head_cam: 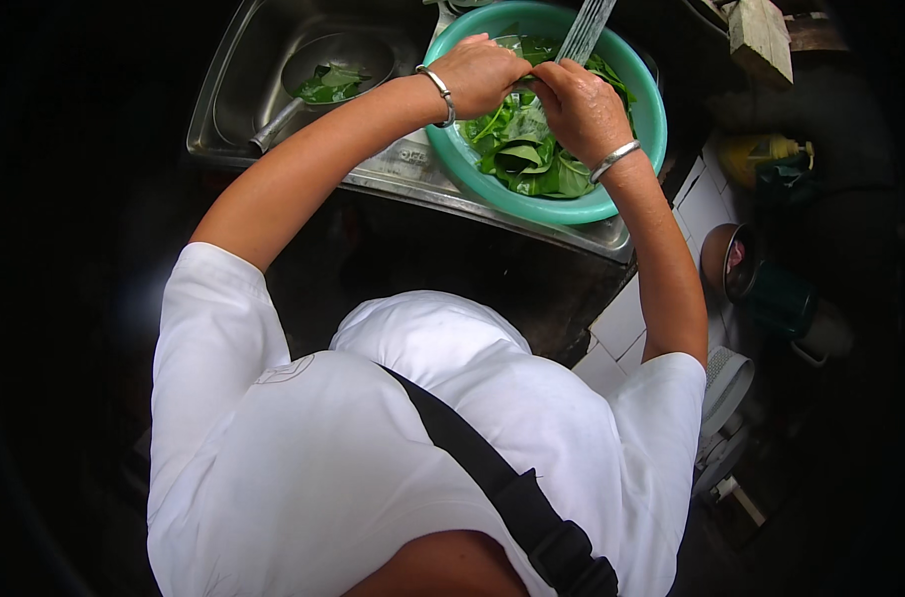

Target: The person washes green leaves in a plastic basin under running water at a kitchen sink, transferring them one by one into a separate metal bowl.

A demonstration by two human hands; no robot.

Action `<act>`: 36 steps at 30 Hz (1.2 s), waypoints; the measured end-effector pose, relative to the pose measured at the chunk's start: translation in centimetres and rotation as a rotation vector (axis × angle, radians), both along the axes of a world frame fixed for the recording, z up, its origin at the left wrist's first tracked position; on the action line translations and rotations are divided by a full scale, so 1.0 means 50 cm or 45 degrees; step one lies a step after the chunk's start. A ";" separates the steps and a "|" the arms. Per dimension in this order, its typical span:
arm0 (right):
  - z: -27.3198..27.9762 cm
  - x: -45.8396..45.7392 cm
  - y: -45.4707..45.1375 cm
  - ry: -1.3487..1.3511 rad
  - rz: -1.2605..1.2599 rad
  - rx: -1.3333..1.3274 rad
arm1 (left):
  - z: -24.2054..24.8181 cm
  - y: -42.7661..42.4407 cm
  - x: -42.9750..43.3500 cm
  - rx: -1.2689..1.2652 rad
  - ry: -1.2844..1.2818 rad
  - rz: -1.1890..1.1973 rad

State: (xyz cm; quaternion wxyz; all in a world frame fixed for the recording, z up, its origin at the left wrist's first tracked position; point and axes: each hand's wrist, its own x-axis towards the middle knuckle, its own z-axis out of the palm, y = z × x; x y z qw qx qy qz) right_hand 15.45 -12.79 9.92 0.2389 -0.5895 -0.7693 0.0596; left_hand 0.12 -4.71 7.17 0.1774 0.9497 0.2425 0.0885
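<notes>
A green plastic basin (pixel 545 209) stands at the right end of a stainless steel sink and holds leafy greens (pixel 523 153) in water. Both hands are above it, their fingertips meeting near the middle. My left hand (pixel 482 73) and my right hand (pixel 585 108) pinch something small and green between them, probably a leaf or stem, mostly hidden by the fingers. Running water (pixel 586 30) falls into the basin just behind my right fingers. Each wrist wears a silver bangle.
In the sink's left bowl (pixel 232 89) lies a metal ladle (pixel 277 125) with some green leaves (pixel 333 83). On the right, a white tiled ledge (pixel 620 317) carries a yellow bottle (pixel 751 157), a brown pot (pixel 715 257) and a white perforated basket (pixel 727 392). A wooden block (pixel 760 41) is at upper right.
</notes>
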 end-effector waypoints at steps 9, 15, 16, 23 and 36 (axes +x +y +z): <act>-0.079 0.021 -0.011 1.429 -0.168 -0.541 | -0.001 0.021 -0.046 -0.761 -0.308 0.050; -0.175 -0.049 0.009 0.180 -0.760 -0.766 | -0.076 0.099 -0.092 -1.022 -0.581 0.377; -0.182 -0.064 0.019 0.123 -0.826 -0.916 | -0.082 0.108 -0.097 -1.085 -0.623 0.386; -0.193 -0.099 -0.001 0.374 -0.793 -0.297 | -0.091 0.160 -0.130 -1.133 -0.633 0.253; -0.068 -0.128 0.004 0.554 -0.586 -0.225 | -0.053 0.118 -0.077 -0.712 -0.148 -0.333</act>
